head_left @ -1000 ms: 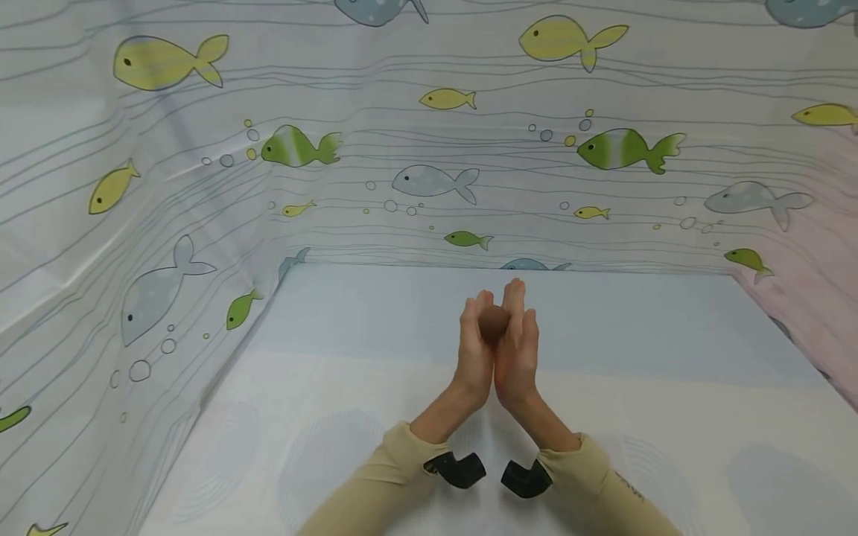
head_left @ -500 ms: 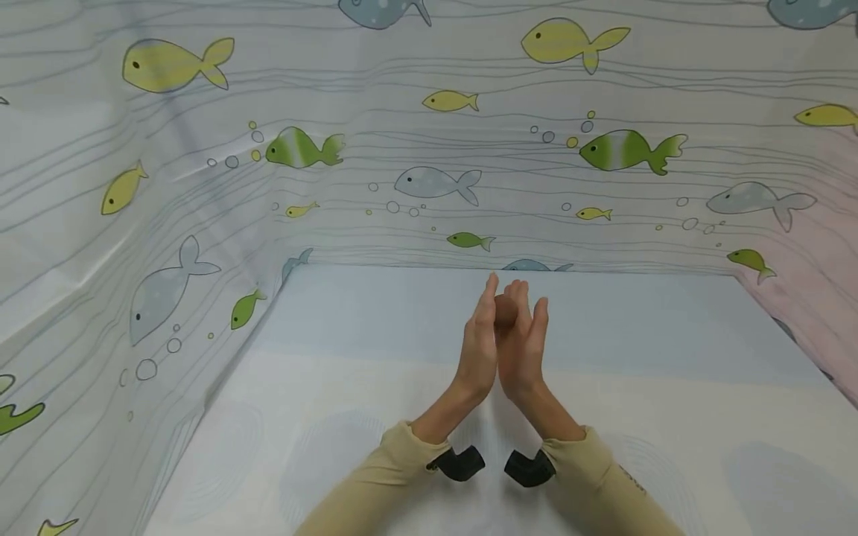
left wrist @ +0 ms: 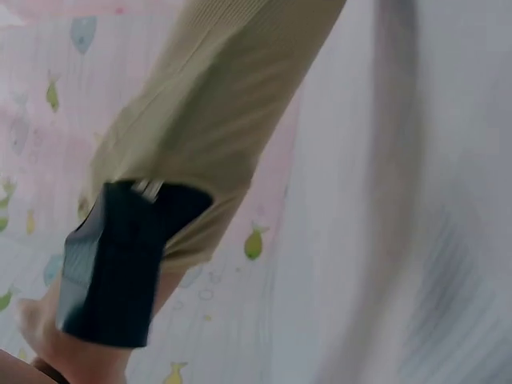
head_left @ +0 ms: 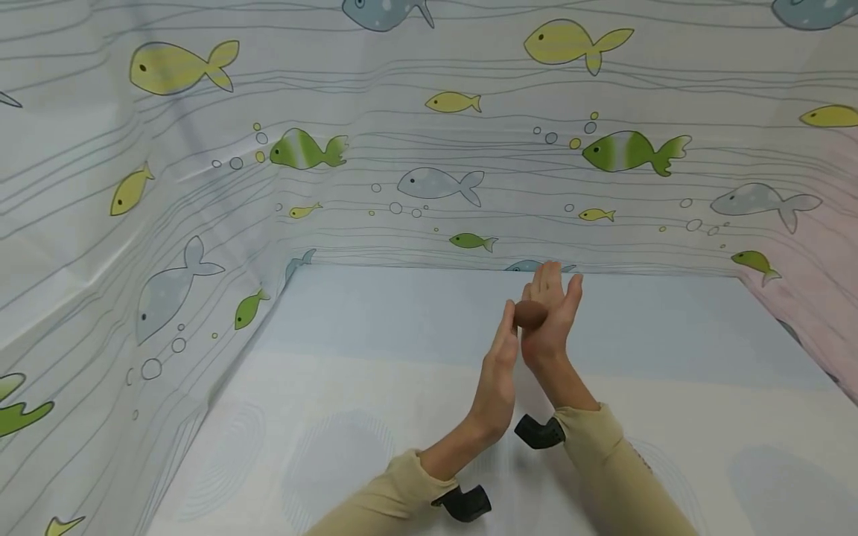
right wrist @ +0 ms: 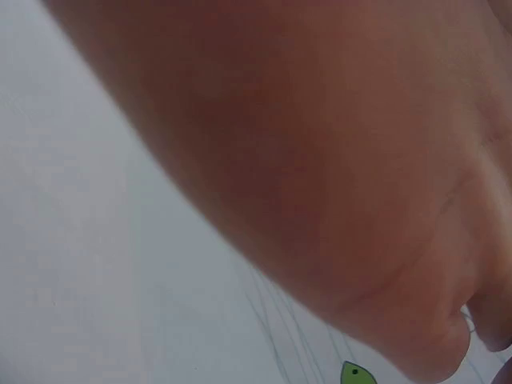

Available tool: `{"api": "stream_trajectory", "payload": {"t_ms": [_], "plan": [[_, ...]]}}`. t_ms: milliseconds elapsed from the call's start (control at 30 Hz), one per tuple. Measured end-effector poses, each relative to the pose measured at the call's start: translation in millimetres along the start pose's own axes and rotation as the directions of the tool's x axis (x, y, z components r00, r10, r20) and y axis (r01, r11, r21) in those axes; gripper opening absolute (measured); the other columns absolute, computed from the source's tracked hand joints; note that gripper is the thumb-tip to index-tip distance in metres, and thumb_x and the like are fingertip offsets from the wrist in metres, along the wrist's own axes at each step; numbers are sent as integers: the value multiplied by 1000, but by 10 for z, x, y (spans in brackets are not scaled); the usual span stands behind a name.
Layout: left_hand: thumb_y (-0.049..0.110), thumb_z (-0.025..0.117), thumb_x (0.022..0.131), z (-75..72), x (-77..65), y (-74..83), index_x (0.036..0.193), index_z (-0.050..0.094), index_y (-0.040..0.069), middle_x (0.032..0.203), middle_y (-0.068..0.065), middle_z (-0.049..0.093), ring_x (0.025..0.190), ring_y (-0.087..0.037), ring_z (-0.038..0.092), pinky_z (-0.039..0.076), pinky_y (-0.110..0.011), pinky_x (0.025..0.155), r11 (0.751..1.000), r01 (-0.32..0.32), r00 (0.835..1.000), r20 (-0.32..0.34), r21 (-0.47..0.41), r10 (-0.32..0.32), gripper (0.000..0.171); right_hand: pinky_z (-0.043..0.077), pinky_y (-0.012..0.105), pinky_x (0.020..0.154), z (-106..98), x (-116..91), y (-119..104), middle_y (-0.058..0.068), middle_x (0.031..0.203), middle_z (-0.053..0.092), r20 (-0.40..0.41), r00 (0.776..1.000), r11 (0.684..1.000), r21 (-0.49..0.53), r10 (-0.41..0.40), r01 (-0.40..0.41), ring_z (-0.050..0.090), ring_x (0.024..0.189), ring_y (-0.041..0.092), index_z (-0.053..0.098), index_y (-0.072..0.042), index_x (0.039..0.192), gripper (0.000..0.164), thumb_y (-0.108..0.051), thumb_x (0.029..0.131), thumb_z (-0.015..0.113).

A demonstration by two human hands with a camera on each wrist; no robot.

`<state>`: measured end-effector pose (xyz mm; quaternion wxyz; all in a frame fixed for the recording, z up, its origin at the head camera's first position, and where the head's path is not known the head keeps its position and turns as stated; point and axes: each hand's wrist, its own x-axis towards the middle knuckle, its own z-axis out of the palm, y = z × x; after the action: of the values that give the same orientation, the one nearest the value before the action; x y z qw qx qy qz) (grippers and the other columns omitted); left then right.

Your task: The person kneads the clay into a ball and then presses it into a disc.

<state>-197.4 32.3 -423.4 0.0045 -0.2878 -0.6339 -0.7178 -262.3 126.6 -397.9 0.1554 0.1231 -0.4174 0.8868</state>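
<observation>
A smooth brown lump that looks like modelling clay (head_left: 530,315) sits between the two palms in the head view. It is oval, and its material is not plain from here. The left hand (head_left: 497,380) stands edge-up with straight fingers, their front part against the lump's left side. On the other side, the right hand (head_left: 548,316) has straight fingers, its thumb apart and the lump against its palm. Close-up skin of a hand (right wrist: 320,176) fills much of the right wrist view. The left wrist view shows a sleeve (left wrist: 208,104) and part of a hand (left wrist: 72,344), without the lump.
Beneath the hands lies a pale table surface (head_left: 375,320). White sheeting printed with fish (head_left: 375,119) rises behind and at the left, pinkish at the right. Black angled wrist pieces (head_left: 467,504) stick out from both sleeves.
The palms slide against each other: the right hand has gone forward and right, the left hand back relative to it. The brown lump has shifted right and looks longer than before.
</observation>
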Motion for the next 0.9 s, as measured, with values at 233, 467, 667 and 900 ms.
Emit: {"api": "stream_trajectory", "payload": {"t_ms": [233, 467, 667, 900], "plan": [[45, 13, 106, 15, 42, -1, 159, -1, 8, 166, 0, 1, 152, -13, 4, 11, -40, 122, 991, 19, 999, -36, -134, -24, 66, -1, 30, 122, -10, -65, -4, 1, 167, -6, 51, 998, 997, -65, -46, 49, -3, 153, 13, -7, -15, 159, 74, -58, 102, 14], [45, 15, 108, -119, 306, -14, 116, 43, -10, 114, -9, 47, 123, -15, 44, 33, -33, 109, 954, -13, 990, -140, -300, -31, 62, -7, 43, 121, -3, -326, 142, 1, 167, -5, 229, 973, 963, -258, -21, 82, -5, 153, 14, -6, -15, 159, 79, -63, 101, 19], [55, 16, 103, -321, 427, -44, 150, 35, -2, 152, -11, 39, 143, -20, 32, 21, -40, 119, 928, 129, 960, -190, -351, -206, 76, -12, 54, 118, 41, -548, 215, 4, 166, -12, 334, 942, 944, -323, 42, 73, -13, 152, 19, -11, -16, 158, 73, -56, 103, 14], [60, 22, 101, -509, 556, -55, 159, 18, 8, 166, -6, 14, 152, -19, 12, 10, -38, 123, 906, 171, 935, -225, -387, -273, 78, -13, 58, 116, 134, -658, 183, 8, 166, -13, 419, 907, 938, -330, 49, 102, -14, 152, 25, -12, -12, 158, 66, -48, 105, 7]]}}
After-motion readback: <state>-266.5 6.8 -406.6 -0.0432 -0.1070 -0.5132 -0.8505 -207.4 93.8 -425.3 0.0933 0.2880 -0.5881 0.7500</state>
